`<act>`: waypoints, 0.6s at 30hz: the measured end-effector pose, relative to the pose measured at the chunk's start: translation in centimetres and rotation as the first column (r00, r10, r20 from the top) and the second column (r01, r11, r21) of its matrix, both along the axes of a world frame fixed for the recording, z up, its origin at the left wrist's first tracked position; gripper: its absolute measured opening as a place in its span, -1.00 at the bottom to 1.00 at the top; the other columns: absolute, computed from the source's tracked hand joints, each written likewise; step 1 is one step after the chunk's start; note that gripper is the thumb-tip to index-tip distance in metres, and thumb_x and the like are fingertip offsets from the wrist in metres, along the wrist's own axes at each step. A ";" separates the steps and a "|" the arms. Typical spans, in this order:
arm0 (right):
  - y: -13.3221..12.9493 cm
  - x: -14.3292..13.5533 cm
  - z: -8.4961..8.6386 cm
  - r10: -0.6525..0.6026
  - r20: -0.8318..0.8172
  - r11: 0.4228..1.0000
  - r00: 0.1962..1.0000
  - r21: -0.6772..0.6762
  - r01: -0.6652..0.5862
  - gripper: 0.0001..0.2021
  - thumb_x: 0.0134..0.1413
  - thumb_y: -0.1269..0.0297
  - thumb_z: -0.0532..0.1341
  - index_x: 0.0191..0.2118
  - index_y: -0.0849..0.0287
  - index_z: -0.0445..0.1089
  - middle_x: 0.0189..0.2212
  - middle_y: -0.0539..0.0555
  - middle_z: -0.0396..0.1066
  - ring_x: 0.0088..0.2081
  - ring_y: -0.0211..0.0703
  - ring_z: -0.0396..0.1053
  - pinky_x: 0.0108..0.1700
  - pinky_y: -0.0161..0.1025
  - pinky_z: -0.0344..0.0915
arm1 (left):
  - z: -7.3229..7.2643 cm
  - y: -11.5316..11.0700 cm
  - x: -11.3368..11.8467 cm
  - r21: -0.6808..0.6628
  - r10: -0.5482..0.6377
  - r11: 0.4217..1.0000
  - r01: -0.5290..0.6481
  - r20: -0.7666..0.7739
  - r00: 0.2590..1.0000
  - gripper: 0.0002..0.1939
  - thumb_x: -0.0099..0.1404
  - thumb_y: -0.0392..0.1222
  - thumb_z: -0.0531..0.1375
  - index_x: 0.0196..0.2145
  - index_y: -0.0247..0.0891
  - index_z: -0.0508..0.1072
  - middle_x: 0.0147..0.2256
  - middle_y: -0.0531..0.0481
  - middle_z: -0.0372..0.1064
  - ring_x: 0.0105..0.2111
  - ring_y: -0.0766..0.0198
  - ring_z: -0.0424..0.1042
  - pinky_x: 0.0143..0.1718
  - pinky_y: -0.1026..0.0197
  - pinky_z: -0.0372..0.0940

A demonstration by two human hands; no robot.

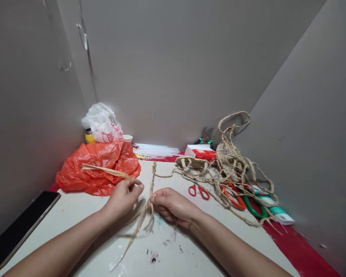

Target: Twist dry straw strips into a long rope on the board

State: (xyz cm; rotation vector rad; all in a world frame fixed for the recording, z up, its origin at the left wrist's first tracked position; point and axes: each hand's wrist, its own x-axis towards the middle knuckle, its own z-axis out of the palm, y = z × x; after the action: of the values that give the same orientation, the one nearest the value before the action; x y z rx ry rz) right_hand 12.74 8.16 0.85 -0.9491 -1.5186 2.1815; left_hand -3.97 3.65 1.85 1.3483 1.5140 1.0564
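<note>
My right hand point(173, 206) pinches the lower end of a thin braided straw-coloured cord point(152, 179) between thumb and forefinger. The cord runs away from me up the white tabletop. Loose flat fibre strips point(138, 223) hang below the pinch toward the table's near side. My left hand point(125, 196) is just left of the cord, its fingers curled and thumb close to the forefinger; whatever they hold, if anything, is hidden. Behind its knuckles, a pale dry strip point(103, 169) lies across a crumpled red plastic bag point(103, 154).
At right, tangled braided cord point(233, 161) lies around red-handled scissors point(198, 191), orange handles point(233, 198), green handles point(253, 207) and a white-and-teal tube point(279, 213). A phone point(23, 227) rests at left. Translucent sticks point(157, 150) and a red-and-white box point(202, 152) line the back wall.
</note>
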 end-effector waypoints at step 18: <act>0.8 0.8 -0.3 0.082 0.328 0.852 0.941 0.466 -0.237 -0.72 0.02 0.21 0.11 -0.59 0.21 0.10 -0.67 -0.13 -0.09 -0.60 -0.41 -0.16 -0.59 -0.39 -0.19 | -1.5 0.1 1.3 -0.293 -0.082 0.935 0.202 0.377 0.923 -0.77 0.02 -0.07 0.21 -0.51 -0.32 0.39 -0.71 0.20 0.12 -0.78 0.54 -0.12 -0.74 0.32 -0.30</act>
State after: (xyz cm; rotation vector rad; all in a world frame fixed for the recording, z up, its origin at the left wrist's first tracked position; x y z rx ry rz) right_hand 13.55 8.91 0.53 -1.0214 -2.2367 1.6378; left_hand -2.65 3.72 0.34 0.9562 1.2287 0.8569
